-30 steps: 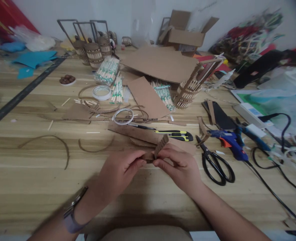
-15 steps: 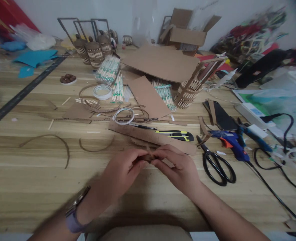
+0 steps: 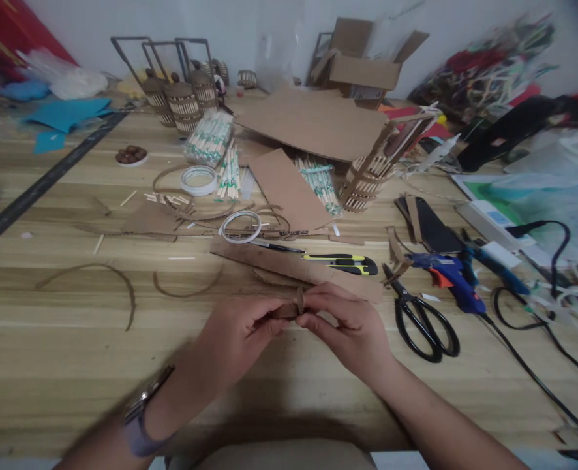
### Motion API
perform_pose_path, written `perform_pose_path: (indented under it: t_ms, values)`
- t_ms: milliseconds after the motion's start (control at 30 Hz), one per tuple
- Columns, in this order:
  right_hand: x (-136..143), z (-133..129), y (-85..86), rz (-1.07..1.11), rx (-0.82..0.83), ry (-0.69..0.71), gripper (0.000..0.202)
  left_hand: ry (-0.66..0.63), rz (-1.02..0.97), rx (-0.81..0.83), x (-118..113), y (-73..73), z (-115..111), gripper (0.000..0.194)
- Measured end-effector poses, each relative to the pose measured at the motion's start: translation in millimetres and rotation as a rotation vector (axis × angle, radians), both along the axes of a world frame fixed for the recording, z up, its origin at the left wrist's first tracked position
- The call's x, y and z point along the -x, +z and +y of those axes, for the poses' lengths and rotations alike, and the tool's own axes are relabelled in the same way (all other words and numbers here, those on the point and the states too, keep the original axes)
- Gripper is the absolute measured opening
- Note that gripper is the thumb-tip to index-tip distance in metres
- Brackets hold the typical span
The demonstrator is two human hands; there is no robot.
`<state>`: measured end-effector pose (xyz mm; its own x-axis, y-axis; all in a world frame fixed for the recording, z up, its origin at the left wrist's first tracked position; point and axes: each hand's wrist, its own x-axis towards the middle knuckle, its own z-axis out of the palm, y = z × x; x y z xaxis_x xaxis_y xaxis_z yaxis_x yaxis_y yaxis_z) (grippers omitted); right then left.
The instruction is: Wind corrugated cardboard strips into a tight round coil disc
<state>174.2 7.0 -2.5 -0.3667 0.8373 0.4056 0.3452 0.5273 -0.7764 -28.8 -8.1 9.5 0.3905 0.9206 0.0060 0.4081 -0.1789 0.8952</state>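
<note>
Between my two hands is a small strip of brown cardboard [image 3: 286, 311], partly covered by the fingers. My left hand [image 3: 243, 326] pinches its left part, thumb below and fingers above. At its right end, where a short piece stands up, my right hand [image 3: 350, 320] pinches with thumb and forefinger. Just beyond the fingers lies a long flat cardboard strip [image 3: 289, 264] on the wooden table [image 3: 181, 378]. A yellow and black utility knife [image 3: 342, 263] rests along that strip. Black-handled scissors [image 3: 423, 320] lie to the right of my right hand.
A blue glue gun [image 3: 448, 281] with a trailing cord lies at the right. Tape rolls [image 3: 241, 226], bundled sticks [image 3: 211, 137] and cardboard sheets [image 3: 313, 121] cover the far side. A stick-built lantern-like model [image 3: 367, 179] stands behind the knife. Curved cardboard strips [image 3: 130, 294] lie left.
The cardboard piece has turned a little between my fingers, so its upright end shows more plainly. Both hands stay nearly in place, and the view shifts slightly.
</note>
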Motion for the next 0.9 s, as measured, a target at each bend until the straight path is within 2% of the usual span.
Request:
perform_pose_path:
  t_ms: [167, 267, 333, 400, 467, 533, 633, 767, 900]
  values:
    - [0.7, -1.6, -0.6, -0.073, -0.042, 0.018, 0.009, -0.014, 0.148, -0.113, 2.9, -6.7, -2.4, 0.02]
    - [1.3, -1.8, 0.4, -0.083, -0.071, 0.04, 0.011, -0.023, 0.149, -0.12, 3.7, -7.1, -3.2, 0.021]
    - [1.5, -1.6, 1.4, -0.064, -0.064, 0.029, 0.009, 0.005, 0.086, -0.075, 2.9, -6.2, -3.1, 0.02]
    - [1.5, -1.3, 1.9, -0.027, -0.031, 0.001, 0.006, 0.082, -0.034, 0.038, 1.3, -5.1, -2.7, 0.021]
    - [1.8, -1.0, 1.8, 0.018, 0.026, -0.027, 0.006, 0.144, -0.169, 0.166, -0.1, -4.1, -2.4, 0.027]
    - [2.1, -0.5, 1.2, 0.064, 0.107, -0.041, 0.01, 0.155, -0.242, 0.244, -0.6, -2.9, -2.1, 0.026]
    - [2.4, 0.4, 0.6, 0.095, 0.185, -0.031, 0.013, 0.133, -0.225, 0.243, 0.3, -0.5, -1.3, 0.019]
    - [1.7, 0.8, 1.9, 0.054, 0.108, -0.018, 0.009, 0.122, -0.146, 0.199, 0.7, 2.3, -0.2, 0.018]
    - [1.5, -0.4, 2.5, 0.041, 0.104, -0.031, 0.009, 0.131, -0.21, 0.303, -1.1, -0.6, 1.2, 0.022]
